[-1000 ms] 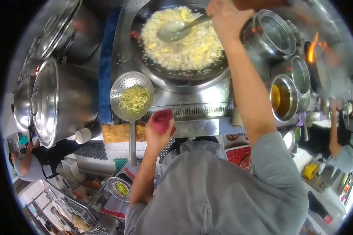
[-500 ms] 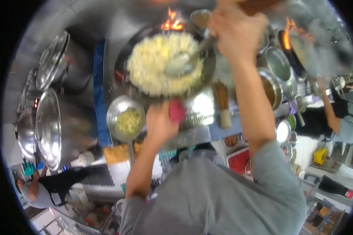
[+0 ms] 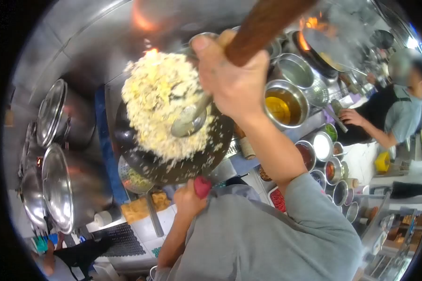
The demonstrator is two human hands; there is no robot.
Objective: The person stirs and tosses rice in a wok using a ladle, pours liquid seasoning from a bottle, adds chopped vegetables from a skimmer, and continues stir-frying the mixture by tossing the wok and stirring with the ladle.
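Wooden handle (image 3: 267,29) cut off above, strainer (image 3: 132,177) partly hidden by wok (image 3: 185,171)

Plain grey shirt (image 3: 272,229) with short sleeves

The shirt fills the lower middle of the frame; its cloth is matte, loose and marked by soft folds. The right sleeve (image 3: 307,196), at the right of centre, is wide and ends near the elbow. Of the left sleeve (image 3: 166,275), only a small grey part is visible at the bottom edge. Both the right hand (image 3: 234,84), in the upper middle, and the left hand (image 3: 188,200), below centre, are bare.
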